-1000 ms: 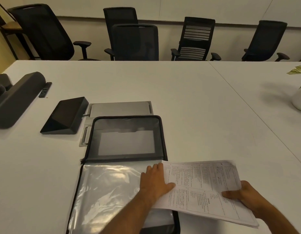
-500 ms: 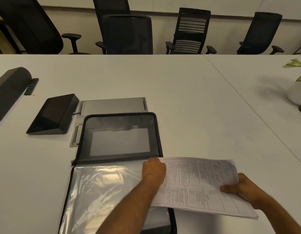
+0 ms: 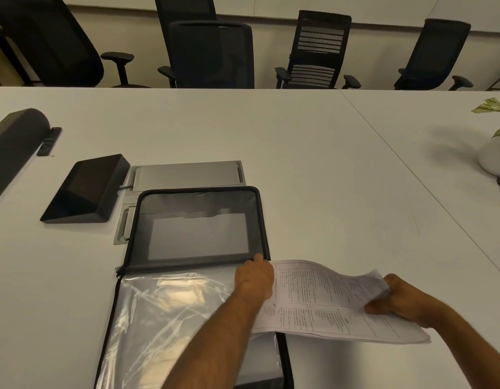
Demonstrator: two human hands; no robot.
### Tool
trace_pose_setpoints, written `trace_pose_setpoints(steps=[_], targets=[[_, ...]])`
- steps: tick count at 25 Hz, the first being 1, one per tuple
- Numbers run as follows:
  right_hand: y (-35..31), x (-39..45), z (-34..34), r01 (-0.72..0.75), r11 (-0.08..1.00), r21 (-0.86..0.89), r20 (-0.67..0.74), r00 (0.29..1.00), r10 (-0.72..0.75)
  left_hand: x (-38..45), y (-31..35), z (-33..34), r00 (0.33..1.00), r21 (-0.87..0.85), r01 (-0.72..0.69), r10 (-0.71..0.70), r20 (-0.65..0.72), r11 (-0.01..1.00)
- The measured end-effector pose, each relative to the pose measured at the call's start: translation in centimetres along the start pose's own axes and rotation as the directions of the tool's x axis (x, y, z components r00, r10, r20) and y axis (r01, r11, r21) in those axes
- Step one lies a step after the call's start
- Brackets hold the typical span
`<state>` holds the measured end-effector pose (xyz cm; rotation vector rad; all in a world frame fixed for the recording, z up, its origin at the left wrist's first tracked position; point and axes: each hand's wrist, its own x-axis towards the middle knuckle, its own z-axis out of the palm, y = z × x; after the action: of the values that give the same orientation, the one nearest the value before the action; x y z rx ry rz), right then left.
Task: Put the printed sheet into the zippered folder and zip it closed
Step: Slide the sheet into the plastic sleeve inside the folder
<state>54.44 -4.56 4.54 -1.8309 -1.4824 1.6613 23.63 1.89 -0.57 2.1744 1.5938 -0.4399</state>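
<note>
Paper first: one printed sheet (image 3: 327,299), lower right of frame, now bowed upward, pinched by right hand (image 3: 394,299); left hand (image 3: 254,279), curled tighter than before, grips its edge over one open zippered folder (image 3: 187,276); four chairs (image 3: 319,49) behind.

Colours on the white table

The table (image 3: 299,153) was plain white. The folder (image 3: 198,228) was grey inside, with a black zip edge, and its clear plastic pocket (image 3: 170,318) had shiny pale streaks. The printed sheet (image 3: 321,299) was white with rows of tiny black writing. The wedge-shaped screen (image 3: 89,189) was black, the flat panel (image 3: 187,175) was silvery grey, the chairs (image 3: 212,54) were black, and the pot (image 3: 495,158) was white with green-and-cream leaves.
</note>
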Motion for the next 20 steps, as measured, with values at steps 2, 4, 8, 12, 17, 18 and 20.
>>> trace_pose_setpoints(steps=[2,4,8,12,17,18,20], targets=[[-0.4,0.4,-0.5,0.010,0.999,-0.039,0.037,0.999,-0.009,0.0,-0.1,-0.2,1.000,-0.006,-0.004,0.004,-0.002,1.000],[-1.0,0.6,-0.8,0.025,0.998,-0.064,0.074,0.997,-0.020,-0.1,0.0,-0.1,1.000,0.076,-0.026,0.026,0.003,0.997],[-1.5,1.3,-1.0,0.036,0.999,-0.016,0.073,0.997,-0.035,-0.4,0.7,1.0,0.996,0.259,-0.093,0.085,0.040,0.961],[-0.7,1.9,0.0,-0.053,0.986,0.157,-0.057,0.996,0.062,-1.3,1.2,1.7,0.994,0.159,-0.092,0.081,0.077,0.983],[0.7,2.7,2.6,-0.110,0.936,0.335,-0.137,0.977,0.164,-2.8,2.2,2.8,0.995,-0.178,0.015,0.002,0.097,0.984],[0.9,2.8,3.0,-0.095,0.934,0.343,-0.139,0.979,0.151,-3.0,2.4,3.2,0.994,-0.248,0.054,-0.029,0.103,0.967],[1.1,2.8,3.8,-0.062,0.925,0.376,-0.113,0.987,0.112,-3.4,2.8,4.1,0.992,-0.353,0.094,-0.056,0.115,0.931]])
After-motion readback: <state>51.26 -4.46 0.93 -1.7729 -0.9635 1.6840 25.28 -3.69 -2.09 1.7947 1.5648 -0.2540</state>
